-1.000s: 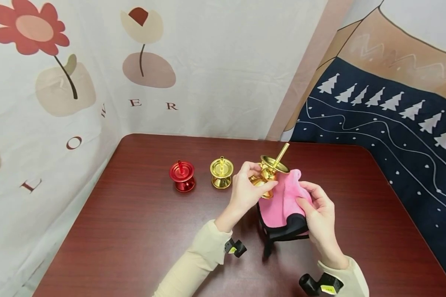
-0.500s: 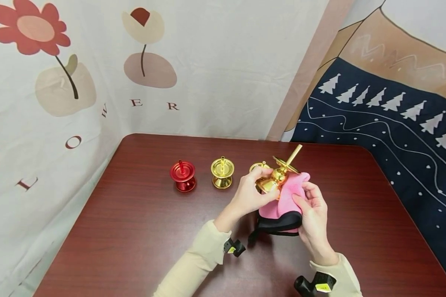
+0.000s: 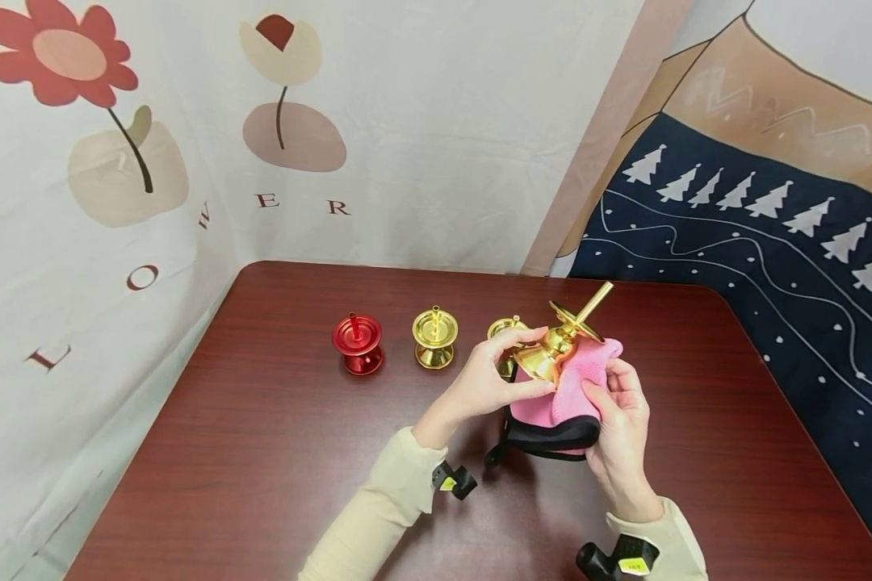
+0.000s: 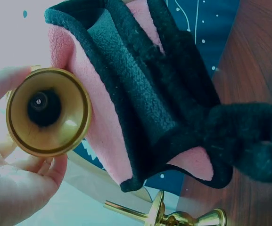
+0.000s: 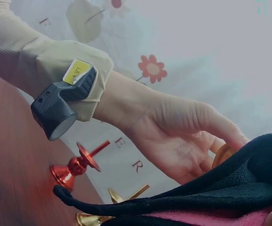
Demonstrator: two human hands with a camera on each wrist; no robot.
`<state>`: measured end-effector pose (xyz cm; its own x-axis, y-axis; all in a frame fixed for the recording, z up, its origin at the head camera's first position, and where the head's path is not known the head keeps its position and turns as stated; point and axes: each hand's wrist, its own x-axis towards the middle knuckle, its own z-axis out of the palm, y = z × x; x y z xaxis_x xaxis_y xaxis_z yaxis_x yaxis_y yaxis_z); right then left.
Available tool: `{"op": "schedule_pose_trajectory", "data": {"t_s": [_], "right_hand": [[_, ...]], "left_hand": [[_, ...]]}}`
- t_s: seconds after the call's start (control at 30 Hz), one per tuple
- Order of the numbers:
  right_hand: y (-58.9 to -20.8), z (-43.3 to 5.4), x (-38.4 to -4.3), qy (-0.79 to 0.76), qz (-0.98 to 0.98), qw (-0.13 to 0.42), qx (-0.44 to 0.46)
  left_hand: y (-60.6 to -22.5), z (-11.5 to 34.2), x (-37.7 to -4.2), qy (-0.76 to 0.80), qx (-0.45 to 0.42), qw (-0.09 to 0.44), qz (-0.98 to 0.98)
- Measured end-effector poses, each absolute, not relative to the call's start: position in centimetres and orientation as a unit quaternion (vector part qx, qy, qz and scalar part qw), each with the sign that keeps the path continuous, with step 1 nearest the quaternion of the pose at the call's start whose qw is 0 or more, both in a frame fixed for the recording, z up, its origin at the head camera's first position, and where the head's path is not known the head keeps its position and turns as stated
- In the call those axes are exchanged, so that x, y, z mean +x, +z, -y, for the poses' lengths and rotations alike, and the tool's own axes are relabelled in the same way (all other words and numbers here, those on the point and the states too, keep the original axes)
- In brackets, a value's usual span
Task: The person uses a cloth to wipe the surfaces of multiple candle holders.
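Note:
My left hand [image 3: 480,383] grips a gold candlestick [image 3: 555,345] by its flared base, between thumb and fingers. The candlestick is off the table, its spike tilted up to the right. Its hollow base [image 4: 74,117] faces the left wrist camera. My right hand [image 3: 621,432] pinches a pink cloth [image 3: 577,387] with black edging, bunched against the candlestick's right side. A dark lining [image 4: 126,75] and a black loop [image 4: 249,141] show on the cloth in the left wrist view. The right hand's fingertips are partly hidden behind the cloth.
A red candlestick [image 3: 357,343] and a gold one [image 3: 434,337] stand upright on the brown table [image 3: 262,452], left of the hands. Another gold candlestick [image 3: 505,326] stands just behind the left hand, partly covered. Printed fabric [image 3: 436,121] hangs along the table's back.
The held candlestick has moved right and leans further right, with the left hand. The standing gold candlestick behind it has come into sight. The cloth's black-edged front has folded lower.

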<state>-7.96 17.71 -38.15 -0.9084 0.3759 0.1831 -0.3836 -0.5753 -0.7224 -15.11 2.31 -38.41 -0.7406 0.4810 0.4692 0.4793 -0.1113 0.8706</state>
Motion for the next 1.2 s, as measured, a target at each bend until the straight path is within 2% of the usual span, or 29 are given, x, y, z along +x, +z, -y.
{"op": "schedule_pose_trajectory", "data": {"t_s": [0.33, 0.53, 0.83, 1.2], "right_hand": [[-38.2, -17.4, -7.8, 0.890, 0.388, 0.232, 0.056], [-38.2, -17.4, -7.8, 0.886, 0.386, 0.249, 0.060], [-38.3, -17.3, -7.8, 0.887, 0.383, 0.253, 0.059], [-38.4, -17.1, -8.1, 0.874, 0.382, 0.297, 0.053]], "left_hand": [[-38.3, -2.3, -15.2, 0.692, 0.346, 0.060, -0.631], [-38.2, -2.2, -15.2, 0.689, 0.353, 0.076, -0.629], [-38.1, -2.8, -14.7, 0.701, 0.306, 0.045, -0.643], [-38.4, -4.1, -13.5, 0.765, 0.239, -0.009, -0.597]]}}
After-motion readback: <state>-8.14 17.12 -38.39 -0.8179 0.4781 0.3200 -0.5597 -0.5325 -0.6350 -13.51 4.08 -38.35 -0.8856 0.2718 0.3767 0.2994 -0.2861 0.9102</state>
